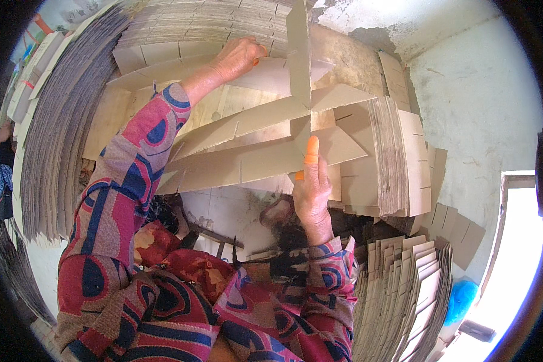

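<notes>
Several slotted cardboard strips stand on edge over a pale wooden surface. Two long strips, a middle one [253, 123] and a near one [235, 166], run from left to right. An upright cross strip [300, 54] meets them near their right ends. My right hand [312, 196], with orange finger covers, is closed on the near strip beside this crossing. My left hand [238, 58] reaches to the far side, fingers curled at the top edge of a far cardboard strip [277, 75]. An orange cover shows on one of its digits; its grip is partly hidden.
Tall stacks of cardboard strips stand at the left [60, 133], the back [205, 27] and the right [389, 157]. More bundled pieces [398, 289] stand low at the right. A blue plastic bag [463, 301] lies near the bright doorway [519, 253].
</notes>
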{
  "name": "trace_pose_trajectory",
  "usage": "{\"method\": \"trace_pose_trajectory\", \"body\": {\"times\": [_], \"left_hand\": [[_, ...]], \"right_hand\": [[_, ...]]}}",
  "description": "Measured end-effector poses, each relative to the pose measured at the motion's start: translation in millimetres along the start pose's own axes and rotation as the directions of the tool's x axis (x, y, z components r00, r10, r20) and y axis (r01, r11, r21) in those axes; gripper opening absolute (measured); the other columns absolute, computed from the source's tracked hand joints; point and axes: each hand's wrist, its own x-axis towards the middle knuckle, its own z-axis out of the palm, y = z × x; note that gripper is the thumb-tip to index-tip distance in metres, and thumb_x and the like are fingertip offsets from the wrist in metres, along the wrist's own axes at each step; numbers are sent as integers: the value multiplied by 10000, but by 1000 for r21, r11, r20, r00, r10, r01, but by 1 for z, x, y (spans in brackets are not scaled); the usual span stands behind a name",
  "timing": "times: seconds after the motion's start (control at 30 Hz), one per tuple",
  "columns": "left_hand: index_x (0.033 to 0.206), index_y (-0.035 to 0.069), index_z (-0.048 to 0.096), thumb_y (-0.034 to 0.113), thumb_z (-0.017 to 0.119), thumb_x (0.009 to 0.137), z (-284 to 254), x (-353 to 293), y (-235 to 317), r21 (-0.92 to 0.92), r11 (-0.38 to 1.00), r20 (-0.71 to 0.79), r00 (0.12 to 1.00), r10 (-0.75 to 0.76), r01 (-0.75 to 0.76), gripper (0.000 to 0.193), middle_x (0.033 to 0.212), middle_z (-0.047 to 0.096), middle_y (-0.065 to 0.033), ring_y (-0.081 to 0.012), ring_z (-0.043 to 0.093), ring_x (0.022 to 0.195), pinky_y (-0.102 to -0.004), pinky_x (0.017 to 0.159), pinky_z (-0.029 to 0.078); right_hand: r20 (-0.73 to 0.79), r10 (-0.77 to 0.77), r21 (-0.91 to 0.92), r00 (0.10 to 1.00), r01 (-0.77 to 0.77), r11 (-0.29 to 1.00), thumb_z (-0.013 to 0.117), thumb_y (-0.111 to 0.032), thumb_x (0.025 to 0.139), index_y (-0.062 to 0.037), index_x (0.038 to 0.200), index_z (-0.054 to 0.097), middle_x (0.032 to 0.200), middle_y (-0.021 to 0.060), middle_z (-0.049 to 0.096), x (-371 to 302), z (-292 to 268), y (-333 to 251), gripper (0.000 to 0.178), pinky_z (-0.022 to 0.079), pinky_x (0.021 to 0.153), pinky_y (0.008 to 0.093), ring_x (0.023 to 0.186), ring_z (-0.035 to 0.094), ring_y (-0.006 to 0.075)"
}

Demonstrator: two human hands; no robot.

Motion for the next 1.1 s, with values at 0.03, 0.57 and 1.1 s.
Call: {"method": "trace_pose_trajectory", "body": {"times": [0.03, 0.57, 1.1], "left_hand": [[842, 26, 638, -52, 611, 669, -1, 0, 1, 8, 1000, 14, 1000, -19, 19, 192, 766, 600, -131, -306, 569, 807, -399, 688, 481], [834, 4, 611, -17, 588, 687, -20, -5, 27, -176, 981, -139, 989, 59, -84, 151, 731, 576, -166, -356, 541, 766, -450, 655, 443], [1020, 21, 578, -112, 489, 656, -10, -30, 24, -331, 931, -100, 987, 127, -154, 397, 927, 563, -212, -386, 550, 920, -437, 786, 458]], "right_hand": [[7, -2, -3, 1000, 2, 1000, 489, 183, 645, -55, 1414, 329, 931, 170, 536, 0, 1, 1, 820, 498, 608, 355, 690, 566, 320], [78, 88, -33, 993, -85, 996, 478, 160, 679, -70, 1417, 330, 923, 165, 529, -2, -9, -9, 786, 497, 605, 356, 687, 571, 316], [149, 27, -73, 989, -16, 997, 556, 65, 738, -37, 1412, 285, 1102, 233, 528, -10, -13, -7, 734, 543, 608, 421, 741, 621, 380]]}}
